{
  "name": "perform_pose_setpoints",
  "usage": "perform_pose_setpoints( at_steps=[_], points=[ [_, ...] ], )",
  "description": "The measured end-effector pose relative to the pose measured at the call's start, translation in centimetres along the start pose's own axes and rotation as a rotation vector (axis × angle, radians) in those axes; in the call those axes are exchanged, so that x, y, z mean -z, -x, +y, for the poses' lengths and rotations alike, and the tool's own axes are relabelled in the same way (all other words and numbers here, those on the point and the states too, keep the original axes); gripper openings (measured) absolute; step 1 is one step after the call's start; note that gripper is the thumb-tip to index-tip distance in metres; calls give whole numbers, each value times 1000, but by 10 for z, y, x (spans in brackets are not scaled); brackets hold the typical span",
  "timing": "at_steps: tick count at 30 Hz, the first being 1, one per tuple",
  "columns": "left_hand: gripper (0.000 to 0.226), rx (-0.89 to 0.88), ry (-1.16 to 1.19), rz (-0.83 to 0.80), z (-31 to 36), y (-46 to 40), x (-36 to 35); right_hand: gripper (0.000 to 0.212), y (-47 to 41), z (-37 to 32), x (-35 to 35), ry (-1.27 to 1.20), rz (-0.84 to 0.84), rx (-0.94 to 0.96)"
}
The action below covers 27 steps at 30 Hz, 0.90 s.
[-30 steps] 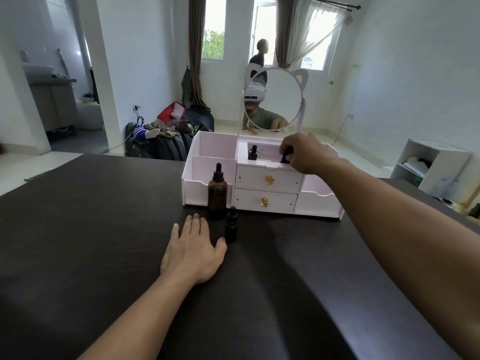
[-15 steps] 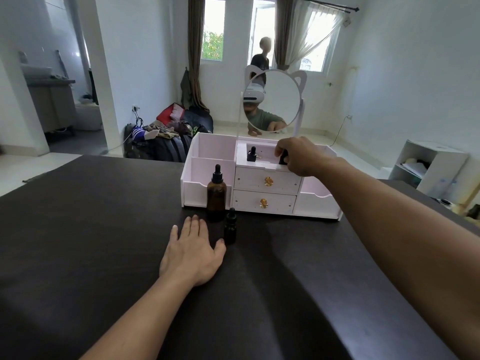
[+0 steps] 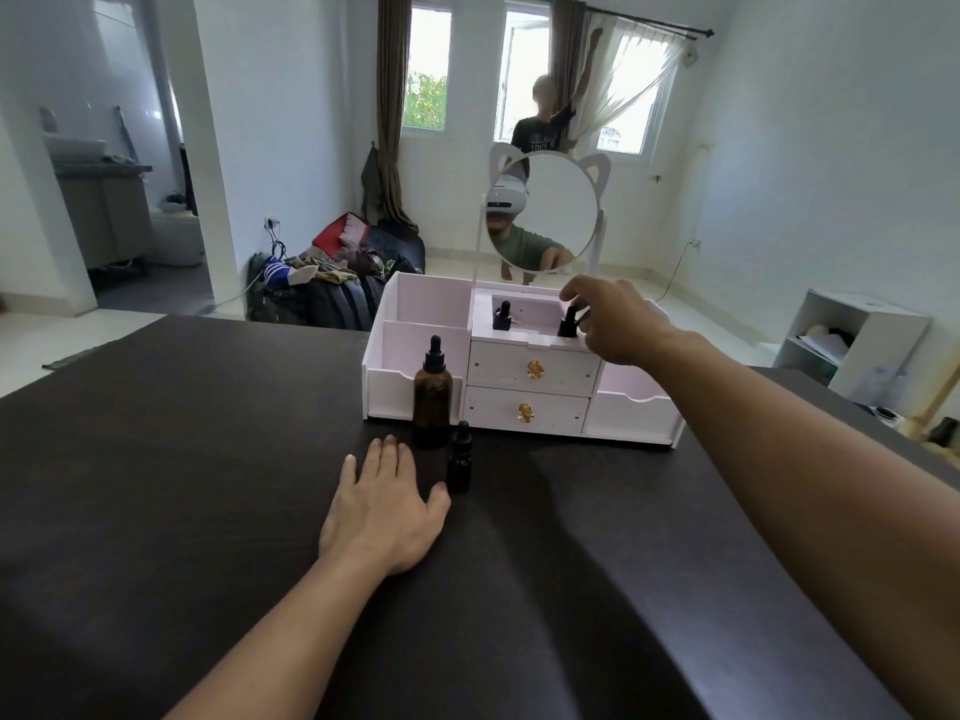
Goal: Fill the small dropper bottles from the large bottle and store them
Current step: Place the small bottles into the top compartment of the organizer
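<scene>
A large amber dropper bottle (image 3: pixel 432 397) stands on the dark table in front of the white organizer (image 3: pixel 426 304). A small black dropper bottle (image 3: pixel 460 458) stands just right of it. Two more small black bottles stand in the organizer's top compartment, one at its left (image 3: pixel 502 317) and one at its right (image 3: pixel 568 322). My right hand (image 3: pixel 615 319) hovers by the right one, fingers loosened and arched over its cap, not clasping it. My left hand (image 3: pixel 384 511) lies flat on the table, its thumb close to the small bottle on the table.
The organizer has two drawers with gold knobs (image 3: pixel 535 370), open side trays and a round cat-ear mirror (image 3: pixel 543 213) on top. A white shelf unit (image 3: pixel 852 345) stands off the table's right. Bags lie on the floor behind; a person stands at the window.
My right hand has set the small bottle down in the top compartment and opened off it, so the bottle now shows. The left hand has stayed flat.
</scene>
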<state>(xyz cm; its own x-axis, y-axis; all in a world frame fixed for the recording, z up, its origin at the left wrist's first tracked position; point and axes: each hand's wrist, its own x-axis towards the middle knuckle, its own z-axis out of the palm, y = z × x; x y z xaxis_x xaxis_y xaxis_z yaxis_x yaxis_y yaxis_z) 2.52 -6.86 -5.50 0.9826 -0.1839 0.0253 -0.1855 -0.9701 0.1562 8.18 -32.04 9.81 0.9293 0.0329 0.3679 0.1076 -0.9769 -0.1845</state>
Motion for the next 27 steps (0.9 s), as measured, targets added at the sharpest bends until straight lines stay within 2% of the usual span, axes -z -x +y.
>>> perform_pose_setpoints(
  at_steps=[3, 8, 10, 13, 17, 22, 27],
  points=[
    [73, 2, 7, 1, -1, 1, -1, 51, 10, -4, 2, 8, 42, 5],
    [67, -1, 24, -12, -9, 14, -1, 39, 45, -36, -13, -23, 170, 130],
    [65, -26, 20, -8, -5, 7, 3, 35, 51, -44, -18, -116, 123, 166],
    [64, -67, 18, -34, -6, -4, 8, 31, 59, -53, -26, -225, -49, 204],
    [64, -132, 29, -63, -18, -3, 8, 40, 69, -65, -40, -291, -264, 257],
    [63, -129, 44, -3, -18, -1, 4, 43, 73, -74, -53, -287, -320, 290],
    [65, -117, 92, 24, -20, 0, 3, 26, 73, -75, -61, -258, -270, 315]
  ],
)
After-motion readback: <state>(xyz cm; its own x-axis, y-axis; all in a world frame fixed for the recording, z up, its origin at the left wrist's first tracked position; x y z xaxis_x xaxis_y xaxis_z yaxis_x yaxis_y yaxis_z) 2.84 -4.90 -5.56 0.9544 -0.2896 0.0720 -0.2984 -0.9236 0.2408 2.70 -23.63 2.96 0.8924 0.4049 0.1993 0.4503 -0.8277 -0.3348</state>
